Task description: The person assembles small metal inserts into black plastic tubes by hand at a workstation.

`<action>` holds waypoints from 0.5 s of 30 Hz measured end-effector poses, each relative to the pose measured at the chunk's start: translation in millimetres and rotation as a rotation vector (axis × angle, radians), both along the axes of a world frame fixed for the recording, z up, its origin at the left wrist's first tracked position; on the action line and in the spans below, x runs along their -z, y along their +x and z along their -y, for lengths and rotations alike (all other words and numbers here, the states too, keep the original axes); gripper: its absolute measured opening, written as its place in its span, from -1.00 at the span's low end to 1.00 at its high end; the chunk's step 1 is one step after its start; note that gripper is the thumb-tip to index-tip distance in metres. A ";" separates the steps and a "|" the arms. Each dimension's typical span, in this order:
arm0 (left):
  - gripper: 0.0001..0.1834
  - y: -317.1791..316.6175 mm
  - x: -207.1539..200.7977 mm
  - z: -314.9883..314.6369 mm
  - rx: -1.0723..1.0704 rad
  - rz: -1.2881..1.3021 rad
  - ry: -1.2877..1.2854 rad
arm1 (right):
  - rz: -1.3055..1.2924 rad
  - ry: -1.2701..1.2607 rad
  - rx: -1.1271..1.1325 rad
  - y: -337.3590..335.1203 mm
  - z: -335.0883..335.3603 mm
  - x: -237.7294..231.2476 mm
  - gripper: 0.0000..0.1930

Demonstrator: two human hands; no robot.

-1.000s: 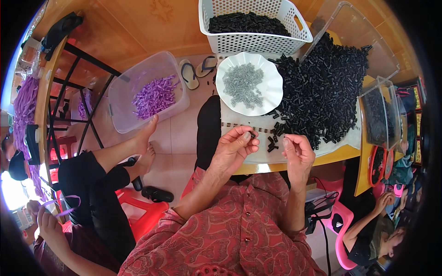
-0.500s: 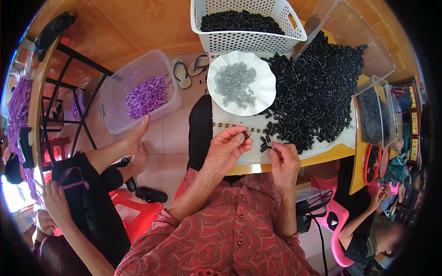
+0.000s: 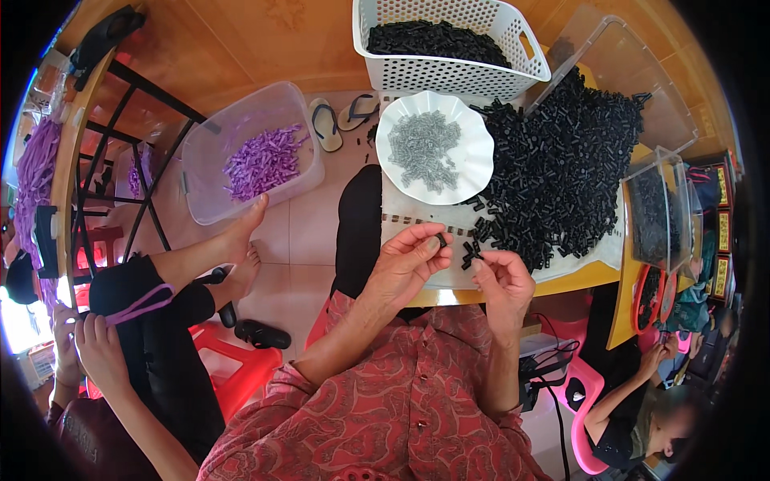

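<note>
My left hand [image 3: 411, 263] pinches a small black cylindrical piece [image 3: 441, 240] between thumb and fingers, just above the table's near edge. Close beside it, my right hand [image 3: 505, 290] has thumb and forefinger pressed together; anything between them is too small to make out. A few loose black pieces [image 3: 471, 256] lie by its fingertips on a white cloth [image 3: 433, 215]. Beyond my hands is a white wavy-rimmed plate [image 3: 479, 152] bearing a pile of small clear pieces [image 3: 429, 149]. A large heap of black pieces [image 3: 553, 168] spreads to the right.
A white perforated basket [image 3: 457, 74] of black pieces stands at the back. Clear bins [image 3: 658, 216] stand at right. On the floor at left is a translucent tub [image 3: 196, 180] with purple pieces. People sit on both sides; one at left handles a purple strip [image 3: 144, 305].
The view has shifted slightly, moving the table rightward in the picture. My hands keep nearly the same pose, the left still pinching the black piece. The left co-worker's purple strip has moved.
</note>
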State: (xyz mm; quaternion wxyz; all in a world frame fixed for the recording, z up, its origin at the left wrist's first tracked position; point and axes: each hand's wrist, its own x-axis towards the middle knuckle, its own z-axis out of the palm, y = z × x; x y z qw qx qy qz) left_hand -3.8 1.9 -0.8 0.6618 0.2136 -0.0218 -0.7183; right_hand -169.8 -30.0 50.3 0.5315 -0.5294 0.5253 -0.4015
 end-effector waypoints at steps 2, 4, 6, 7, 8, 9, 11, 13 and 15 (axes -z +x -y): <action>-0.72 -0.6 0.9 -0.4 0.004 -0.006 0.004 | 0.130 0.053 0.000 4.5 0.8 -3.1 -0.82; -0.73 -0.7 0.7 -0.3 0.012 -0.023 0.010 | 0.134 0.067 -0.021 7.7 2.5 -6.5 -0.82; -0.73 -0.5 0.5 -1.0 0.010 -0.028 0.016 | 0.137 0.082 -0.042 10.8 3.1 -7.1 -0.82; -0.72 -0.4 0.4 -1.2 0.012 -0.032 0.022 | 0.147 0.072 -0.058 12.5 3.1 -7.0 -0.82; -0.72 -0.5 0.5 -0.8 0.009 -0.033 0.023 | 0.156 0.063 -0.073 14.4 3.1 -7.0 -0.83; -0.72 -0.7 0.6 -0.2 0.005 -0.050 0.003 | 0.156 0.065 -0.077 16.6 3.1 -6.9 -0.83; -0.72 -0.4 0.3 -0.1 -0.002 -0.068 -0.016 | 0.168 0.008 -0.098 21.3 2.7 -7.1 -0.84; -0.71 0.1 -1.0 -0.2 -0.002 -0.074 -0.015 | 0.170 -0.009 -0.109 24.5 1.9 -6.5 -0.84; -0.71 0.6 -1.4 -0.3 -0.004 -0.074 -0.010 | 0.172 -0.028 -0.120 26.9 1.1 -5.1 -0.84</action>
